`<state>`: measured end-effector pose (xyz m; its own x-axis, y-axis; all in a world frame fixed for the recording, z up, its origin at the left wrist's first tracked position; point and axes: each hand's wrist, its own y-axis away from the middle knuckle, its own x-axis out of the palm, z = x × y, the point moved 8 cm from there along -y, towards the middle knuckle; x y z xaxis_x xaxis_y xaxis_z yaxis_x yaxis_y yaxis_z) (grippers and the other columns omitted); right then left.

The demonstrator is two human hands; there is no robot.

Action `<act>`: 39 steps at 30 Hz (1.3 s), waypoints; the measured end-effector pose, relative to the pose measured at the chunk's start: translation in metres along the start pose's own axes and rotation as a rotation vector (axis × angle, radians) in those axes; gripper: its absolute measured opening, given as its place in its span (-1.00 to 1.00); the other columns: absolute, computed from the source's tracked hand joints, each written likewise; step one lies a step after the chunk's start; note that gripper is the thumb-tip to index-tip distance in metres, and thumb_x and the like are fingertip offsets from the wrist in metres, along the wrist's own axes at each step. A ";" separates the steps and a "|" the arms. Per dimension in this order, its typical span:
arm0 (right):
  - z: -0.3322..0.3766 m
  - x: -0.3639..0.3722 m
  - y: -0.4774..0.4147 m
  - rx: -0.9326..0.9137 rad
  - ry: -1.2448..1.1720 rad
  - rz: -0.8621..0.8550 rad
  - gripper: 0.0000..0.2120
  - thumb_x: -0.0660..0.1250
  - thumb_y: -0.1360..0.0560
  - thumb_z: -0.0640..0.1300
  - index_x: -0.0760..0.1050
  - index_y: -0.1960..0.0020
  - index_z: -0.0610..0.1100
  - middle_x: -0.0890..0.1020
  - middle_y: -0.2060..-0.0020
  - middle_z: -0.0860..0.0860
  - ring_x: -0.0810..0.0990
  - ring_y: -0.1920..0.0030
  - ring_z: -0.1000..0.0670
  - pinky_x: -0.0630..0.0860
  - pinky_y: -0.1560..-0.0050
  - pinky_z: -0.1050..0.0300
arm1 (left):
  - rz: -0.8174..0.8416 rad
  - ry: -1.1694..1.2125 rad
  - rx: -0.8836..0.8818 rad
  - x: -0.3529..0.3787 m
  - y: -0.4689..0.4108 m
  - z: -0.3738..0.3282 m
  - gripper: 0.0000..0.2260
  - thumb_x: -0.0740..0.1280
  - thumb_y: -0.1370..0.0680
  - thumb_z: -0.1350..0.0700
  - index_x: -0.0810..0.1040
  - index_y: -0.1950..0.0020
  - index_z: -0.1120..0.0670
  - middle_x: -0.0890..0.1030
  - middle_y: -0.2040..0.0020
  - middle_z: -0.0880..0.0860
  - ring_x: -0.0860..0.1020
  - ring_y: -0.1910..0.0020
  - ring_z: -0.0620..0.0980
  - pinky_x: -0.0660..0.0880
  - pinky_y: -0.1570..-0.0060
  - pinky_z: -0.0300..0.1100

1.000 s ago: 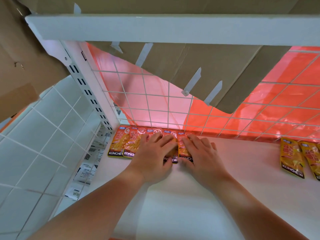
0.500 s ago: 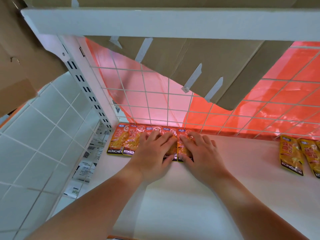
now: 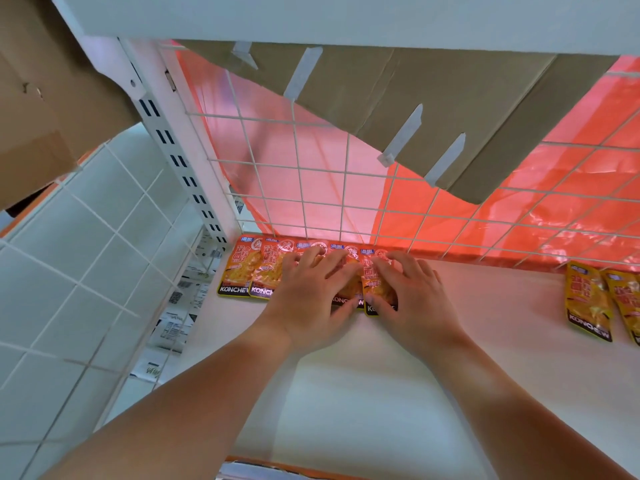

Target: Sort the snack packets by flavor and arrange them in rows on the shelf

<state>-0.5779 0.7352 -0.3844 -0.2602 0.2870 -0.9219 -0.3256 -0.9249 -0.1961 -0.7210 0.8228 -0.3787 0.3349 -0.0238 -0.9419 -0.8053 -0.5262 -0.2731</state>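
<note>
Scene is brightly lit, backlight being passed through the red sheet [image 3: 588,168] at the far side; a pink cast is laid on the white shelf [image 3: 502,323], shadows are soft, edges are bowed by wide-angle distortion.

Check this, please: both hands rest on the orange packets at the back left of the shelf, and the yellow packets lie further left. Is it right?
Not quite. The head view shows the yellow packets at the right of the shelf, apart from the hands. The left hand and right hand do rest on the orange packets at the back left.
</note>
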 end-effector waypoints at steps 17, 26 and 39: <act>-0.030 -0.076 0.046 0.299 -0.173 -0.202 -0.48 0.22 -0.49 0.19 0.57 -0.32 -0.06 0.60 -0.25 -0.06 0.52 -0.26 -0.17 0.38 -0.30 0.01 | 0.002 -0.050 0.176 -0.016 -0.017 -0.052 -0.51 0.17 -0.58 -0.26 0.40 -0.48 -0.16 0.48 -0.43 -0.01 0.42 -0.38 0.19 0.32 -0.29 0.26; -0.075 -0.074 0.110 0.388 -0.171 -0.191 -0.47 0.19 -0.46 0.23 0.60 -0.26 -0.06 0.61 -0.17 -0.03 0.54 -0.18 -0.15 0.37 -0.23 0.06 | 0.218 -0.174 0.185 0.021 -0.028 -0.067 -0.40 0.06 -0.54 -0.37 0.39 -0.46 -0.07 0.36 -0.53 0.00 0.34 -0.47 0.09 0.20 -0.37 0.22; -0.031 -0.081 0.082 0.289 -0.173 -0.087 -0.54 0.43 -0.53 -0.02 0.50 -0.41 -0.05 0.54 -0.31 -0.03 0.49 -0.29 -0.11 0.40 -0.34 0.01 | 0.221 -0.146 0.248 0.001 -0.021 -0.100 -0.38 -0.01 -0.60 -0.36 0.20 -0.62 -0.14 0.27 -0.61 0.04 0.20 -0.58 0.18 0.06 -0.47 0.23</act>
<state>-0.5555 0.6281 -0.3361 -0.3621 0.4228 -0.8308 -0.5910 -0.7933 -0.1461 -0.6546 0.7489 -0.3542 0.0803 0.0175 -0.9966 -0.9505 -0.2996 -0.0818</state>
